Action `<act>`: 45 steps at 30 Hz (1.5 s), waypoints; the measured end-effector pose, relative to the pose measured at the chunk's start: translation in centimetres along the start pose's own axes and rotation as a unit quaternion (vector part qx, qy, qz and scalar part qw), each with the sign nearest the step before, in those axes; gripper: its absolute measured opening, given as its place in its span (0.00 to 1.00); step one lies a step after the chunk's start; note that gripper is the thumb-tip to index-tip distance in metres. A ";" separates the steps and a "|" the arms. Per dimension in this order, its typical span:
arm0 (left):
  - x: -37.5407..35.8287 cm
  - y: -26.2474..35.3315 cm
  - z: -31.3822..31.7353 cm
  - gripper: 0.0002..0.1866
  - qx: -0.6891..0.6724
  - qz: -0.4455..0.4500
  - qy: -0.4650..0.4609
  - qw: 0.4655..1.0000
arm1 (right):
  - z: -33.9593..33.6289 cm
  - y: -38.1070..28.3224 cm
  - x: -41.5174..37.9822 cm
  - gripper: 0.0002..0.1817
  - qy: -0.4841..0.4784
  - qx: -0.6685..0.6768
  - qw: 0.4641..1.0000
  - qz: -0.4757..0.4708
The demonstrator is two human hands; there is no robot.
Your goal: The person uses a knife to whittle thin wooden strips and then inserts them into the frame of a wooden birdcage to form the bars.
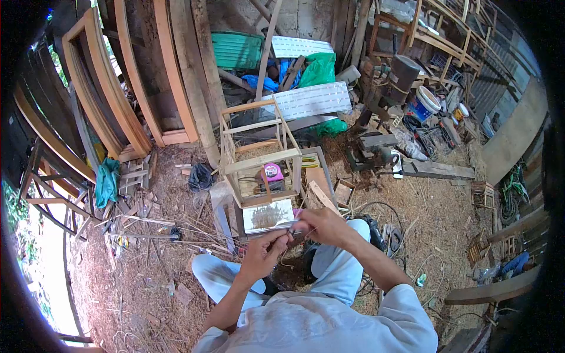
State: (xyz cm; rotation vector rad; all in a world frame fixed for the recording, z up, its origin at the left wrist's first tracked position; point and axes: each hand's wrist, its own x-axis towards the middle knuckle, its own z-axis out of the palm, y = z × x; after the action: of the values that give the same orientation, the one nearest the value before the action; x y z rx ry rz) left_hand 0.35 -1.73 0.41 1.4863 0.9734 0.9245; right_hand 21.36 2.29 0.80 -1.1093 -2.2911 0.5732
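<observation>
My left hand (263,254) is closed in a pinch in front of my lap, around a small dark piece too small to name. Close beside it, my right hand (326,227) has its fingers curled together, the tips slightly blurred. Whatever those fingers hold is hidden. Just beyond both hands lies a white board with a grey-brown smear (268,216). Behind the board stands a small wooden frame (262,160) with thin legs and rails. A pink tape measure (272,172) shows through the frame.
Wood shavings and sticks cover the ground (147,259). A metal vise (374,154) stands front right, near a bucket (424,103). Tall wooden door frames (109,82) lean at the left. A dark cable (400,220) curls by my right knee. Green sheeting (236,50) lies at the back.
</observation>
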 end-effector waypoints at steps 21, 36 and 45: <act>2.5 -0.3 -0.9 0.14 0.010 0.008 0.152 0.988 | 3.9 -3.4 -0.7 0.18 0.081 0.072 0.987 0.115; 2.9 1.3 1.0 0.08 0.030 0.088 0.078 0.993 | 0.6 -0.8 3.3 0.10 0.161 -0.152 0.975 0.004; 1.3 1.9 1.7 0.10 0.084 0.072 0.084 0.990 | 1.8 1.0 3.6 0.05 0.290 -0.203 0.934 0.042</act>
State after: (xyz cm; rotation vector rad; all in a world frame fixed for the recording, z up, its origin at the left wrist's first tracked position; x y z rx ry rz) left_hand 2.60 -1.29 2.19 1.6574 1.0996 1.1073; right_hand 18.90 5.49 -0.20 -1.3512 -1.8752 -0.2055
